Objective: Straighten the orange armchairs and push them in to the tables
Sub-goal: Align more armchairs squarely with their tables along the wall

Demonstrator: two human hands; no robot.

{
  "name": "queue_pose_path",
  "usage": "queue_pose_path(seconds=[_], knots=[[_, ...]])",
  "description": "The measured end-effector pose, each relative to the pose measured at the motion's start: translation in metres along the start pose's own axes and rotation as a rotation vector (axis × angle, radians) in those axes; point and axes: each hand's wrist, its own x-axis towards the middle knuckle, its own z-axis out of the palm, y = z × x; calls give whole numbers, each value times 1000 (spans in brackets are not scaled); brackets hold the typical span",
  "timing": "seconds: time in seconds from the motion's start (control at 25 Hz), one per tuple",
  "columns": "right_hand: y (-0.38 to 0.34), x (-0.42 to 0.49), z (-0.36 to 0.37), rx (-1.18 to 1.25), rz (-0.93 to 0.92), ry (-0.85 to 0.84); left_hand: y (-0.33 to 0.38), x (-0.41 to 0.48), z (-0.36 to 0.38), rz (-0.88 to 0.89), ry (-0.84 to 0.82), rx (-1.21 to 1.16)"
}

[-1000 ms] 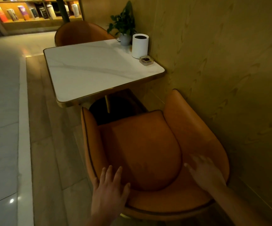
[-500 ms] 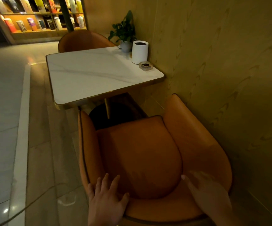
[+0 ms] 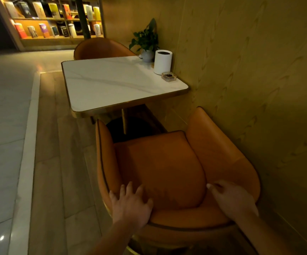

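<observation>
An orange armchair stands in front of me, its seat facing a white marble table with a gold rim. The chair's front sits a little short of the table edge and close to the wall on the right. My left hand rests flat on the left of the backrest rim, fingers spread. My right hand lies over the right of the backrest, fingers curled onto the inner padding. A second orange armchair stands at the table's far side, its seat tucked under.
A white cylinder, a small glass dish and a potted plant stand at the table's wall side. A wood-panelled wall runs along the right. Tiled floor lies left. Lit bookshelves stand beyond.
My view has pulled back and up, so table and chair sit lower in frame. My right hand's fingers have curled onto the backrest padding. Both hands stay on the chair's back.
</observation>
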Motion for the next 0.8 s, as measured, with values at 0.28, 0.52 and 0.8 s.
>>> queue_pose_path(seconds=[0.28, 0.52, 0.8], knots=[[-1, 3, -3, -26, 0, -3, 6, -7, 1, -49, 90, -53], [5, 6, 1, -9, -10, 57, 7, -12, 4, -53, 127, -124], [13, 9, -12, 174, -70, 193, 21, -10, 14, -57, 215, -173]])
